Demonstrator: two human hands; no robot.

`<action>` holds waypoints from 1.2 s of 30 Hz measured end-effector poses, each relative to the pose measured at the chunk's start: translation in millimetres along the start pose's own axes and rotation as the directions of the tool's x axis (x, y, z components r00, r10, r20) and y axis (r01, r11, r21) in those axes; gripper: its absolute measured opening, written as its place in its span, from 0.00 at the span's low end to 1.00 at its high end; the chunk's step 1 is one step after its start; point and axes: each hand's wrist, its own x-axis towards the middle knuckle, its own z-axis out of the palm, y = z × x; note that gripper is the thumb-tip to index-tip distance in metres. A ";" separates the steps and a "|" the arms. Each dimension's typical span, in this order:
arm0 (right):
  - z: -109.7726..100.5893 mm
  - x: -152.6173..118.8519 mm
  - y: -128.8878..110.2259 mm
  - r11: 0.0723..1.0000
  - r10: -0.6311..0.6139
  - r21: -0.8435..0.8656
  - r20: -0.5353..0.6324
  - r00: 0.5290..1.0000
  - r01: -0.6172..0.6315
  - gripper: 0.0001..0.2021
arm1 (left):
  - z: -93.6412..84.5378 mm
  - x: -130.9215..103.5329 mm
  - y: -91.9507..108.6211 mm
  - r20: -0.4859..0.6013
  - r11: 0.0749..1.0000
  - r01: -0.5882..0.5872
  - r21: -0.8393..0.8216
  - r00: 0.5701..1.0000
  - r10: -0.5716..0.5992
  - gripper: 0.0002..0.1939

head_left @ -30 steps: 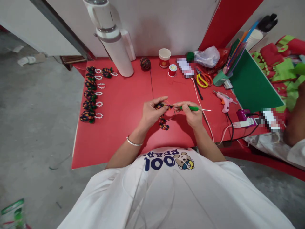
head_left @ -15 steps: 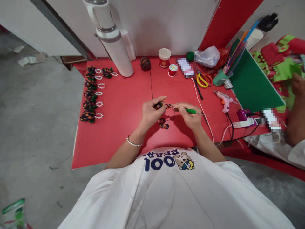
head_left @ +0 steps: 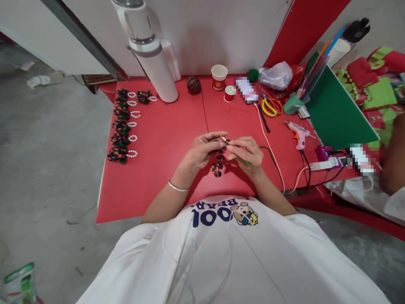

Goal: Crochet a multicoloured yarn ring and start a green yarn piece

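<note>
My left hand (head_left: pixel 202 148) is closed on a curled strip of multicoloured crochet (head_left: pixel 217 169), whose dark, orange-flecked end hangs below the fingers. In my right hand (head_left: pixel 248 154) is a crochet hook (head_left: pixel 249 163) with a green handle, mostly covered by the fingers. The hook's thin metal shaft comes out at the fingertips, at the upper edge of the crochet piece. Both hands meet there, just above the red table. A strand of yarn (head_left: pixel 204 110) runs from my left hand back to a dark multicoloured yarn ball (head_left: pixel 193 85).
Finished-looking yarn pieces with bead loops (head_left: pixel 117 154) line the table's left side. A white flask (head_left: pixel 158 63), paper cup (head_left: pixel 219 77), red thread spool (head_left: pixel 229 93) and yellow-handled scissors (head_left: pixel 268 108) stand or lie behind. At right are a pink glue gun (head_left: pixel 299 134), cables and a co-worker's arm (head_left: pixel 392 156).
My right hand has turned, so the green handle now points down toward me and the hook tip up and left. The crochet strip hangs slightly lower. The co-worker's hand has left view.
</note>
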 end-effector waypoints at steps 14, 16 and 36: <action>-15.6 19.9 -2.2 0.716 0.499 0.481 0.154 0.853 -0.505 0.09 | -11.7 4.4 8.4 0.087 0.982 -0.045 0.185 0.996 0.030 0.20; -2.3 11.4 -0.5 0.663 0.531 0.551 0.132 0.837 -0.507 0.13 | -9.2 4.5 4.9 0.107 0.986 -0.057 0.157 0.993 0.040 0.21; 19.1 20.3 -12.0 0.971 0.144 0.212 -0.168 0.975 -0.107 0.12 | 1.1 -5.1 -0.1 0.009 0.986 -0.158 -0.044 0.987 0.159 0.28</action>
